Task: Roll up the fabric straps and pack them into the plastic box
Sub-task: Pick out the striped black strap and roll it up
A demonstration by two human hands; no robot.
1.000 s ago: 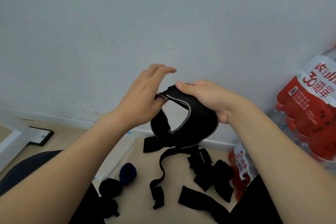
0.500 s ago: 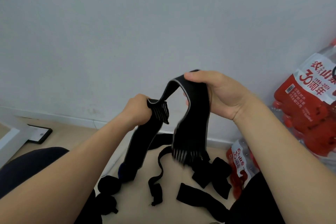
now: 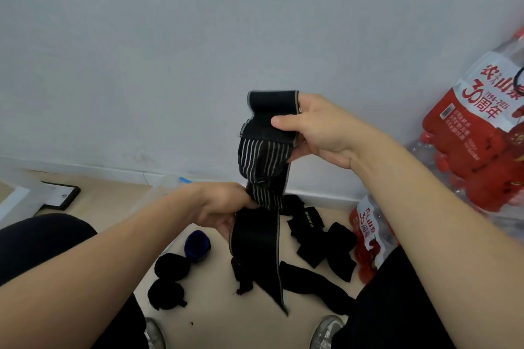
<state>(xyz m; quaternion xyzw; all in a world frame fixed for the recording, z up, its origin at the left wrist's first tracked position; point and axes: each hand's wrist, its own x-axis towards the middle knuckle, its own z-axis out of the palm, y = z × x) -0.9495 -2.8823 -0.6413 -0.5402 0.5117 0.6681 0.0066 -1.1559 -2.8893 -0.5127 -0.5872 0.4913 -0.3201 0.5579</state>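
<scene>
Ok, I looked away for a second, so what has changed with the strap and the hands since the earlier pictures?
The left hand, open a second ago, took hold of the black strap and dropped lower. The right hand kept its grip up top, so the looped strap now hangs lengthwise between them. The rolled straps and loose straps on the floor lie as before.

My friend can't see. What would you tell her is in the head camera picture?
A person holds a black strap up before a white wall: the right hand pinches its top, the left hand grips it lower down, and its tail hangs toward the floor. Below lie three rolled straps and several loose ones.
</scene>
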